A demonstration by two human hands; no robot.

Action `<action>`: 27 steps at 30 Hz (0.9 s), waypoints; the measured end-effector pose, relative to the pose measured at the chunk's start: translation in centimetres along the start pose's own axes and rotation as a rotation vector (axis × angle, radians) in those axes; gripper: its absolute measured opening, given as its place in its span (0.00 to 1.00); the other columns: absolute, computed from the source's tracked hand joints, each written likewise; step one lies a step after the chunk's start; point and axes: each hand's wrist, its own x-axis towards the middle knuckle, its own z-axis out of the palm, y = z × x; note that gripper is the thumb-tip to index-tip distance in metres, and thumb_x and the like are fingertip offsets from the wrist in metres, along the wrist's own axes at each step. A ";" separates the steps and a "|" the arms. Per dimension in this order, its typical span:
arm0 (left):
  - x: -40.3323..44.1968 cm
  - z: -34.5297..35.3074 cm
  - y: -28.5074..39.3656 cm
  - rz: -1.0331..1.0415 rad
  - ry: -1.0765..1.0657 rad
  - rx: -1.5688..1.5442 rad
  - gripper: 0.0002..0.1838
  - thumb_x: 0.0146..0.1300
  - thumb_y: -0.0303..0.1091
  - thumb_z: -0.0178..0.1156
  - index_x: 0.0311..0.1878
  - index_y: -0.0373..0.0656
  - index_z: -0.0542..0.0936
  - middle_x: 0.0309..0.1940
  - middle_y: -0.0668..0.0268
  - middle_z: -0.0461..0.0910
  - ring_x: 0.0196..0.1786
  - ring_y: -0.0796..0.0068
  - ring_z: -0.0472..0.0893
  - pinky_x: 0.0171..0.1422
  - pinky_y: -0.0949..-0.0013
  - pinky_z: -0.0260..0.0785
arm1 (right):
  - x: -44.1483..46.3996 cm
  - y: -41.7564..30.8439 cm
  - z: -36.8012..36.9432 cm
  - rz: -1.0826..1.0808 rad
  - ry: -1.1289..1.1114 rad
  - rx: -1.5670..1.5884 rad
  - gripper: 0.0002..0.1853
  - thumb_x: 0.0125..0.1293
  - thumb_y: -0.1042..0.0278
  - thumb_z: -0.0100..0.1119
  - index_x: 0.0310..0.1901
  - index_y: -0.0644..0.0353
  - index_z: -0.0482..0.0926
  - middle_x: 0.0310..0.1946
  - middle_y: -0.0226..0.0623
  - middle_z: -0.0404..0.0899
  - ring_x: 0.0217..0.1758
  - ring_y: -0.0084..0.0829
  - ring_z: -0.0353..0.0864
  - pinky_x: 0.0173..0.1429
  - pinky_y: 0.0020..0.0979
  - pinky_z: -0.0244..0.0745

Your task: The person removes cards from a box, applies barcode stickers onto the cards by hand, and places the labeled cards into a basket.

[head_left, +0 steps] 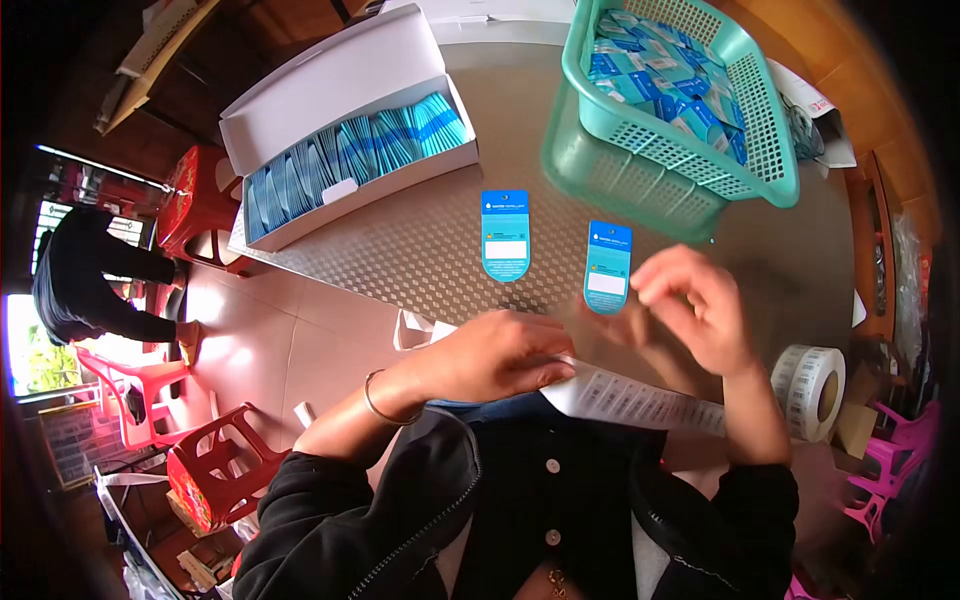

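Observation:
My left hand point(510, 355) is closed on the end of a white strip of printed labels point(640, 402), thumb pressed over it. The strip runs right, passing behind my right forearm towards a label roll point(808, 392). My right hand point(695, 300) is raised just right of a blue tag point(608, 268), its thumb and forefinger curled close together; whether anything small is between them cannot be made out. A second blue tag point(505, 236) lies further left on the table. Both tags lie flat and show a white rectangle.
A white box point(370, 190) of blue packets stands at the back left of the table point(400, 250). At the back right is a green basket point(650, 140) full of blue packets. Red stools point(225, 465) and a bending person point(95, 275) are at the left.

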 end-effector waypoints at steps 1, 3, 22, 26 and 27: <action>0.0 0.1 0.1 0.050 0.051 0.243 0.10 0.63 0.34 0.64 0.40 0.38 0.79 0.39 0.65 0.82 0.34 0.65 0.80 0.38 0.63 0.70 | -0.1 1.1 0.1 0.112 0.064 0.104 0.03 0.67 0.79 0.59 0.40 0.63 0.78 0.42 0.33 0.80 0.44 0.23 0.79 0.47 0.26 0.75; 0.7 0.8 -0.1 0.115 0.085 0.461 0.07 0.57 0.33 0.64 0.35 0.40 0.78 0.52 0.61 0.80 0.51 0.57 0.79 0.52 0.57 0.71 | 0.3 2.6 -0.1 0.231 0.045 0.204 0.04 0.72 0.77 0.54 0.45 0.65 0.75 0.41 0.31 0.77 0.43 0.18 0.77 0.47 0.24 0.75; 3.2 2.9 -2.4 0.222 0.108 0.663 0.10 0.53 0.37 0.66 0.29 0.43 0.76 0.70 0.67 0.68 0.74 0.52 0.62 0.74 0.47 0.56 | 1.1 6.9 0.1 0.369 0.030 0.261 0.07 0.75 0.68 0.52 0.44 0.62 0.73 0.38 0.28 0.76 0.42 0.18 0.79 0.47 0.23 0.74; 3.5 2.8 -2.3 0.203 0.078 0.690 0.11 0.53 0.40 0.66 0.31 0.44 0.77 0.71 0.71 0.67 0.74 0.48 0.62 0.75 0.44 0.54 | 1.0 7.0 0.3 0.327 0.038 0.276 0.08 0.75 0.67 0.53 0.44 0.63 0.74 0.38 0.28 0.76 0.42 0.18 0.79 0.47 0.24 0.75; 3.5 2.7 -2.3 0.201 0.064 0.704 0.11 0.53 0.40 0.66 0.31 0.45 0.78 0.71 0.72 0.67 0.74 0.48 0.61 0.75 0.43 0.54 | 0.9 7.0 0.3 0.313 0.038 0.277 0.08 0.75 0.67 0.53 0.44 0.63 0.74 0.37 0.28 0.76 0.42 0.18 0.79 0.47 0.24 0.75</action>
